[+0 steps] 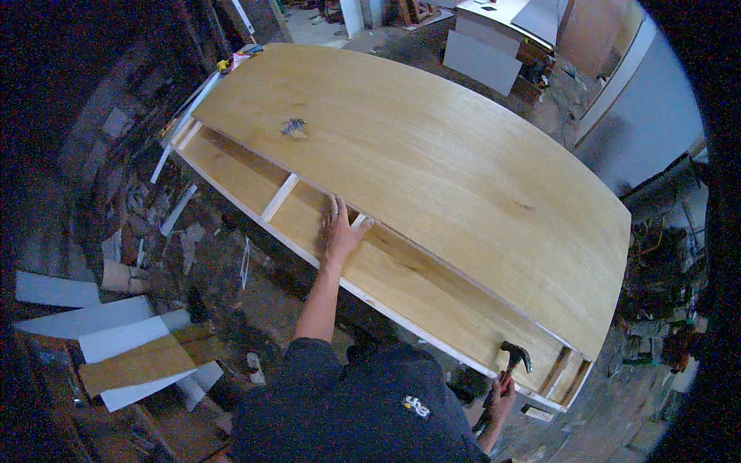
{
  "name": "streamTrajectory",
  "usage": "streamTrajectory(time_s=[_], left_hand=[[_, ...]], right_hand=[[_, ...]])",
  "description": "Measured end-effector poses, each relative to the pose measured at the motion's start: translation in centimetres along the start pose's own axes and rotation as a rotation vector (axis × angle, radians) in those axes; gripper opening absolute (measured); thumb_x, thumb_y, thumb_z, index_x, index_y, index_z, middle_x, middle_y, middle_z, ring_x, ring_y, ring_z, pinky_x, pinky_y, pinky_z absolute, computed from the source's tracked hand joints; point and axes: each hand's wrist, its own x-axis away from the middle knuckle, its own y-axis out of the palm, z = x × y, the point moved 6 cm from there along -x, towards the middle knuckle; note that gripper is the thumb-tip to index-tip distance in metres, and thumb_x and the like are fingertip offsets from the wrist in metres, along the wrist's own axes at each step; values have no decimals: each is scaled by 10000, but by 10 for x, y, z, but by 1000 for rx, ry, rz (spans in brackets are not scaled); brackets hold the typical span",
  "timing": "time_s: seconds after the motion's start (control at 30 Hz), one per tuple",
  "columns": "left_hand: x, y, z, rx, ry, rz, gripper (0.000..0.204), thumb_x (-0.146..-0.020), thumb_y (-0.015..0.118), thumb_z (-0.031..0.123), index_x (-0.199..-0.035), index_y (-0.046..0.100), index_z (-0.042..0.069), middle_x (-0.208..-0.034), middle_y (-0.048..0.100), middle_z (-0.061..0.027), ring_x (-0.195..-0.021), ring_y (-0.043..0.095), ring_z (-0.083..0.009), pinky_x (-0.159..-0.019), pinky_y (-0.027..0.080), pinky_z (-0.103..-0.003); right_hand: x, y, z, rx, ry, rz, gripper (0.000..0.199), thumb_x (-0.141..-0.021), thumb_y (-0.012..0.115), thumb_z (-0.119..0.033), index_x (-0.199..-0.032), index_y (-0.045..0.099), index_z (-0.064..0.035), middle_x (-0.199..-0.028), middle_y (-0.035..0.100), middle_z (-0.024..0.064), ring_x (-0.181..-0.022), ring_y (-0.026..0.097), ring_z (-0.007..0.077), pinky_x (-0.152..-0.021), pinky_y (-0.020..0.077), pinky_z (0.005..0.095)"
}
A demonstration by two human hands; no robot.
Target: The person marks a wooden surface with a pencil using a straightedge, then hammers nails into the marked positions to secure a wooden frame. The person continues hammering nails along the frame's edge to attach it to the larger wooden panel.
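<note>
A large plywood panel [432, 154] lies on a pale wooden frame, leaving a strip of the frame uncovered along the near side. My left hand [342, 231] rests at a short crosspiece [358, 221] in that strip, fingers apart, the fingertips at the panel's near edge. With my right hand [500, 401] I grip a claw hammer [515, 356] by its handle, near the frame's right end; its dark head is over the strip. Another crosspiece [279, 197] spans the strip left of my left hand. A small heap of nails [293, 126] sits on the panel's far left part.
A yellow tool, perhaps a tape measure [224, 66], lies at the panel's far left corner. White and brown board offcuts [123, 339] are piled at lower left. A white-topped table [502, 15] stands beyond the panel. A large pale board [648, 116] leans at the right.
</note>
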Motion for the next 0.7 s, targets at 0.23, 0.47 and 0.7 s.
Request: streamTrajectory(time_s=[0.23,0.47,0.7], left_hand=[[7,-14,8,-40,20,59,1125,-820,751,557,-1570,180,-57,-1663,153,-240,-1488,266,-450,-1204,271,-524],[9,-21,13,45,6,49,1088,-807,767,505,-1566,215,-45,-1653,172,-248,-1515,221,-408,-1220,251,-490],[9,-13,8,83,35,79,1081,-810,764,506,-1555,229,-67,-1647,159,-273,-1516,209,-419,-1227,230,-496]], right_hand=[[13,4,-33,-120,160,-86,377,-939,701,-140,-1280,617,-3,-1050,660,11,-834,565,78,-711,455,240],[10,7,-46,-39,121,-97,382,-943,709,-137,-1285,616,5,-1130,669,31,-924,588,103,-807,473,256],[2,-3,-13,110,42,-70,388,-950,702,-140,-1300,611,1,-1144,665,46,-963,599,115,-848,480,267]])
